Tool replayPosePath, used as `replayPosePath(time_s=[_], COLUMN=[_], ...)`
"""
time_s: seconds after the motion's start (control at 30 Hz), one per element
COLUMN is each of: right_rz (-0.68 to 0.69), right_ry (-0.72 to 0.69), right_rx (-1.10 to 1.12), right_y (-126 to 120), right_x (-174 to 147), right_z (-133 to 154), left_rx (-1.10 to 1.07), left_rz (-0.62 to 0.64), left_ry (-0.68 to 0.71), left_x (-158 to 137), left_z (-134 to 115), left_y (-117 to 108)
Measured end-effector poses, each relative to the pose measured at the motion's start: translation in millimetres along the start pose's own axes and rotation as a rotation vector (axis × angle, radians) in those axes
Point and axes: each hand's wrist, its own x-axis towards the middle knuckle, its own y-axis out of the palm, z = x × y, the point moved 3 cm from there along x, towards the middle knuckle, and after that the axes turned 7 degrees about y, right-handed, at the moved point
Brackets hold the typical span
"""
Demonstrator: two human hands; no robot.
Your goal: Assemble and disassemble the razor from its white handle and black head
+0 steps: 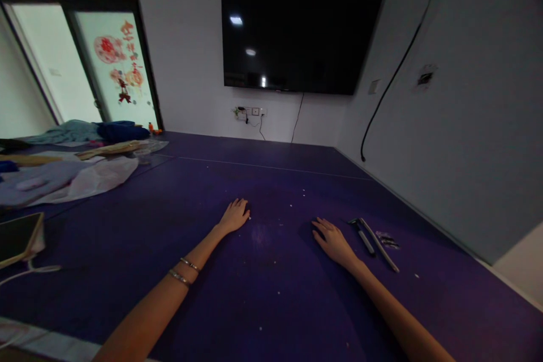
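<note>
My left hand [235, 215] lies palm down on the dark purple tabletop [263, 260], fingers stretched out, with nothing in it. Two bracelets [185, 272] circle that forearm. To the right, my right hand [334, 242] rests on the same surface, also open and holding nothing. Just beyond its right side lie a slim dark-and-grey tool [366, 242], whose kind I cannot make out, and a long, thin, pale grey rod [379, 245]. A small crumpled-looking dark and clear piece [387, 240] is beside the rod. Small white specks are scattered around both hands.
At the left are a phone or tablet [19, 239] with a white cable [44, 268], sheer white material [102, 178] and piled cloth [70, 132]. A television [301, 39] hangs on the back wall above sockets [255, 111]. A black cable [394, 70] hangs along the right wall.
</note>
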Motion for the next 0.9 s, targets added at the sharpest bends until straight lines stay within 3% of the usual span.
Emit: replayPosePath(time_s=[0.57,0.73,0.9], right_rz=[-0.009,-0.125,-0.203], right_ry=[0.024,0.203,0.360], right_rx=[0.015,0.070,0.075], right_y=[-6,-27,-62], right_x=[-5,-4,-7], right_z=[8,-2,-46], left_rx=[0.029,0.042,0.073], left_rz=[-0.018,-0.046,-0.067], left_ry=[0.017,0.032,0.063], left_x=[2,4,5], left_z=[3,7,12], left_y=[1,4,8])
